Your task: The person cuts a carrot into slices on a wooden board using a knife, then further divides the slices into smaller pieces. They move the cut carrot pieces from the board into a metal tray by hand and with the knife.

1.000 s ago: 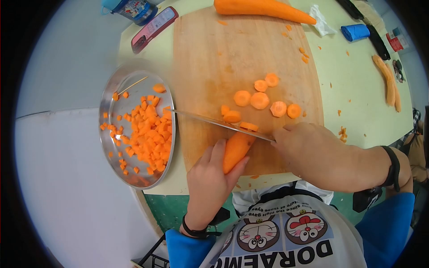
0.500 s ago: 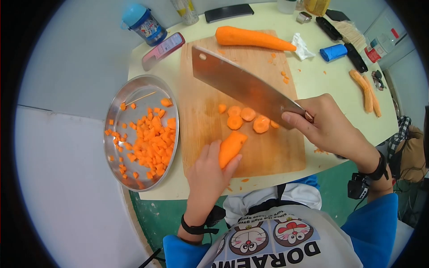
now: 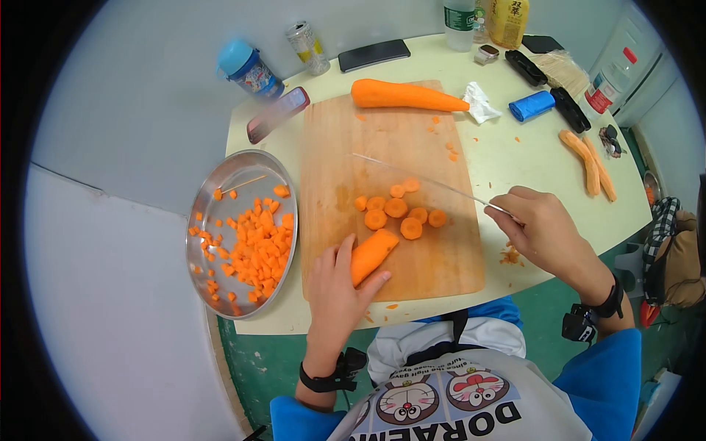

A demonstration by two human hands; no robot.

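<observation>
My left hand (image 3: pixel 335 288) is closed around a thick piece of peeled carrot (image 3: pixel 372 256) at the front left of the wooden cutting board (image 3: pixel 434 268). In my right hand (image 3: pixel 540 229) is the handle of a cleaver (image 3: pixel 426 181), its blade seen nearly edge-on above the board. Several round carrot slices (image 3: pixel 396 208) lie just beyond the carrot piece. Across the back of the board rests a whole peeled carrot (image 3: pixel 404 95). Left of the board, a round metal tray (image 3: pixel 198 257) holds many diced carrot bits (image 3: pixel 257 246) and a thin wooden stick (image 3: pixel 246 184).
Behind the tray are a phone (image 3: pixel 279 115), a blue bottle (image 3: pixel 251 72) and a can (image 3: pixel 308 48). A black phone (image 3: pixel 374 55) lies at the back. To the right are a crumpled tissue (image 3: pixel 479 103), a blue roll (image 3: pixel 532 106), two thin peeled carrots (image 3: pixel 590 163) and a plastic bottle (image 3: pixel 609 84).
The cleaver's blade has turned from showing its broad side to nearly edge-on. More round slices now show beyond the carrot piece, which my left hand still holds. The whole view has shifted slightly.
</observation>
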